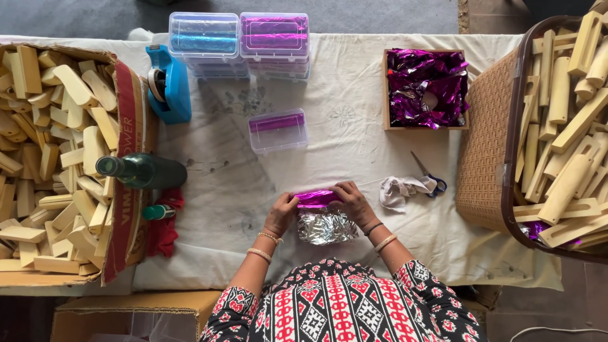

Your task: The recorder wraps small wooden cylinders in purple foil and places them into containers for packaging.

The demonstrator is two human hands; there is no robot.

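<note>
Head view. Both hands at the near edge of the cloth-covered table, about mid-width. Left hand and right hand each closed on one end of a small piece wrapped in purple foil; a crumpled silver flap of the foil sheet lies loose below it, toward the person.

Progress, judged: the purple face covers the top of the piece, ends look unfinished, silver flap not yet folded in. Wrap partly done.

Surroundings: cardboard box of bare wooden blocks at the left edge; brown basket of longer wooden pieces at the right edge. Wooden tray of purple foil sheets at the far right. Stacked clear plastic cases at the far edge, one single case mid-table. Blue tape dispenser far left; green bottle lying by the box; scissors just right of the hands.
</note>
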